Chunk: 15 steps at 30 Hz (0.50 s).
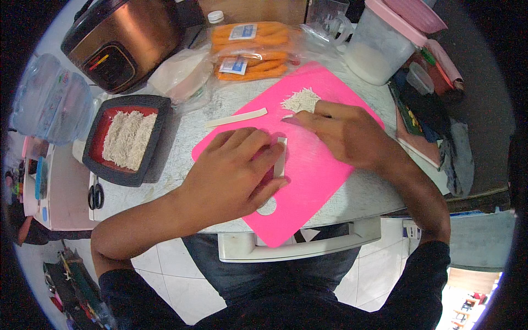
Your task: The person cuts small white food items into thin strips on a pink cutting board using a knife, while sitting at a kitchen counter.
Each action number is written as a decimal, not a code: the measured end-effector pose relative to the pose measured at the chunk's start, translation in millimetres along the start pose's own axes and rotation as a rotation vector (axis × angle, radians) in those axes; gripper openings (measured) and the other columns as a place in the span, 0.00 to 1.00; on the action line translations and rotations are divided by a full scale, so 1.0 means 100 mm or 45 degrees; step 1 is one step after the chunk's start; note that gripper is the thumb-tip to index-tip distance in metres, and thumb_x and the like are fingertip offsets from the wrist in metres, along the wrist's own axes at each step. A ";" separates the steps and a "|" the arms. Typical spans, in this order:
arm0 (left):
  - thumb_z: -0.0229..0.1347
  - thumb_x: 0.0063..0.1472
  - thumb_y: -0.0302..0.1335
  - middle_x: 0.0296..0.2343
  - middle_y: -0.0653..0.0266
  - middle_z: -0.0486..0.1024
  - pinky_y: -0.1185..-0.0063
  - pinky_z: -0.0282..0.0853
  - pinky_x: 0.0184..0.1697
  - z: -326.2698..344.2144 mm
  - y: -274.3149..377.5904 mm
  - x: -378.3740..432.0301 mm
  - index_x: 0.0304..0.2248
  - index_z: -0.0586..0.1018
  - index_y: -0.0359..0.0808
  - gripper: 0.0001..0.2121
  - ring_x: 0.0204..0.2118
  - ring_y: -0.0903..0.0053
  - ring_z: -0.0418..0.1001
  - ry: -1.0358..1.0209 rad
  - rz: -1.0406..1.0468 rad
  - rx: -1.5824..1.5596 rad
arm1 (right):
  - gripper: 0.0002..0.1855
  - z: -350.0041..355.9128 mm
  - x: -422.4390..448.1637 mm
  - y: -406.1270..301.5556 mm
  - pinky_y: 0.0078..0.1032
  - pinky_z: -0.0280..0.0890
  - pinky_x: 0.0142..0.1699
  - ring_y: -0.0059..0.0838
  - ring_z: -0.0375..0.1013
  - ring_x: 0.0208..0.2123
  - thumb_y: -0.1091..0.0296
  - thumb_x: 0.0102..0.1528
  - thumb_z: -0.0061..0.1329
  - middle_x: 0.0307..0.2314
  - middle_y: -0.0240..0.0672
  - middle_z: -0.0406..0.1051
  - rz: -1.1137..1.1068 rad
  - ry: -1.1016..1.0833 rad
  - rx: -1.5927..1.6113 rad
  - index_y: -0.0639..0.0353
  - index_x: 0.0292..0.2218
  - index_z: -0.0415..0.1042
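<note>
On the pink cutting board (317, 165) lies a flat white strip (280, 159) of food. My left hand (231, 177) holds it, with a fingertip near its far end and the thumb at its near end. My right hand (346, 132) is curled beside a small pile of thin white shreds (301, 100). Under its fingers shows the tip of what looks like a knife blade (291, 120); the handle is hidden in the hand. A second white strip (237, 117) lies across the board's left edge.
To the left stands a dark square bowl (159, 136) with a red inside, full of white shreds (130, 140), with black-handled scissors (95, 196) close by. Bagged carrots (251, 49), a rice cooker (123, 41) and a pink-lidded container (379, 49) line the back.
</note>
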<state>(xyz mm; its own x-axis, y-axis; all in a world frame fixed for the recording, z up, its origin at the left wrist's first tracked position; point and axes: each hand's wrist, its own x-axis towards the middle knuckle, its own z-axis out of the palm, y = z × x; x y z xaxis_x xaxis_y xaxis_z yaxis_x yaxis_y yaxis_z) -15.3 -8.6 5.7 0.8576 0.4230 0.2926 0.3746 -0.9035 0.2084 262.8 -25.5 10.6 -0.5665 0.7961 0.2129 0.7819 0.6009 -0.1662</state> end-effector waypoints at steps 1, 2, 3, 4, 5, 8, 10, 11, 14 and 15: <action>0.64 0.59 0.40 0.49 0.56 0.71 0.64 0.71 0.54 0.01 0.00 0.00 0.52 0.77 0.36 0.25 0.52 0.58 0.72 0.001 -0.001 0.001 | 0.22 0.00 0.00 0.00 0.37 0.70 0.38 0.43 0.74 0.31 0.72 0.59 0.49 0.30 0.43 0.70 0.017 0.014 0.056 0.58 0.55 0.73; 0.64 0.59 0.40 0.48 0.56 0.71 0.64 0.71 0.54 0.02 0.00 0.00 0.52 0.76 0.36 0.25 0.52 0.58 0.72 0.018 0.007 0.002 | 0.22 -0.01 0.01 -0.01 0.37 0.70 0.38 0.43 0.74 0.31 0.72 0.59 0.49 0.30 0.43 0.70 0.015 0.015 0.056 0.58 0.55 0.73; 0.64 0.59 0.40 0.47 0.55 0.71 0.64 0.71 0.53 0.03 0.01 0.00 0.52 0.76 0.36 0.25 0.52 0.58 0.72 0.038 0.012 0.000 | 0.23 -0.03 0.03 -0.02 0.37 0.69 0.38 0.43 0.73 0.31 0.72 0.59 0.49 0.30 0.42 0.69 0.036 0.109 0.015 0.57 0.56 0.72; 0.64 0.59 0.40 0.47 0.55 0.71 0.64 0.71 0.53 0.02 0.01 -0.01 0.52 0.76 0.36 0.25 0.52 0.58 0.72 0.043 0.008 -0.001 | 0.24 -0.05 0.05 -0.04 0.36 0.69 0.37 0.43 0.73 0.31 0.72 0.59 0.50 0.29 0.42 0.68 0.056 0.203 -0.026 0.56 0.58 0.72; 0.64 0.59 0.40 0.47 0.55 0.71 0.64 0.71 0.53 0.00 0.02 -0.01 0.52 0.77 0.36 0.25 0.51 0.58 0.72 0.034 0.011 0.023 | 0.24 -0.06 0.06 -0.08 0.36 0.69 0.37 0.43 0.73 0.31 0.72 0.59 0.50 0.29 0.42 0.68 0.051 0.200 -0.028 0.56 0.58 0.72; 0.63 0.59 0.40 0.46 0.55 0.71 0.64 0.71 0.53 0.04 0.00 -0.01 0.51 0.77 0.36 0.24 0.50 0.58 0.73 0.034 0.017 0.009 | 0.26 -0.06 0.04 -0.17 0.35 0.68 0.37 0.43 0.73 0.32 0.75 0.59 0.49 0.29 0.42 0.68 0.126 0.173 0.013 0.55 0.59 0.70; 0.63 0.60 0.40 0.45 0.55 0.70 0.64 0.71 0.53 0.03 0.01 -0.02 0.50 0.77 0.35 0.23 0.50 0.58 0.73 0.035 0.019 -0.012 | 0.24 -0.07 0.02 -0.19 0.34 0.69 0.37 0.42 0.74 0.32 0.73 0.61 0.47 0.30 0.42 0.70 0.070 -0.007 0.124 0.55 0.59 0.70; 0.63 0.60 0.40 0.46 0.55 0.70 0.64 0.71 0.53 0.03 0.02 -0.02 0.50 0.77 0.35 0.23 0.50 0.58 0.72 0.035 0.016 -0.006 | 0.24 -0.05 0.03 -0.19 0.34 0.69 0.37 0.42 0.74 0.32 0.73 0.61 0.47 0.30 0.42 0.70 0.068 -0.007 0.129 0.55 0.59 0.70; 0.63 0.60 0.40 0.46 0.55 0.70 0.64 0.71 0.53 0.03 0.02 -0.02 0.50 0.77 0.35 0.23 0.50 0.58 0.72 0.045 0.024 0.012 | 0.23 -0.01 0.04 -0.18 0.34 0.70 0.36 0.40 0.75 0.32 0.69 0.62 0.45 0.31 0.42 0.71 0.019 -0.096 0.051 0.56 0.58 0.71; 0.63 0.60 0.40 0.46 0.55 0.70 0.65 0.71 0.53 0.03 0.01 -0.02 0.50 0.77 0.35 0.23 0.50 0.58 0.72 0.054 0.032 0.027 | 0.23 -0.02 0.04 -0.19 0.36 0.72 0.38 0.43 0.76 0.34 0.67 0.63 0.42 0.33 0.43 0.71 0.022 -0.158 0.041 0.55 0.59 0.70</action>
<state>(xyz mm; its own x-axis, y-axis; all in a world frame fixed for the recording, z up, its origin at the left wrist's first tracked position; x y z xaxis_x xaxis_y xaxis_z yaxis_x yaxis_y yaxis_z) -15.9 -10.8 2.5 0.8511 0.4026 0.3369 0.3611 -0.9148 0.1809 246.6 -33.8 16.5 -0.5826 0.8079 0.0890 0.7842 0.5875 -0.1999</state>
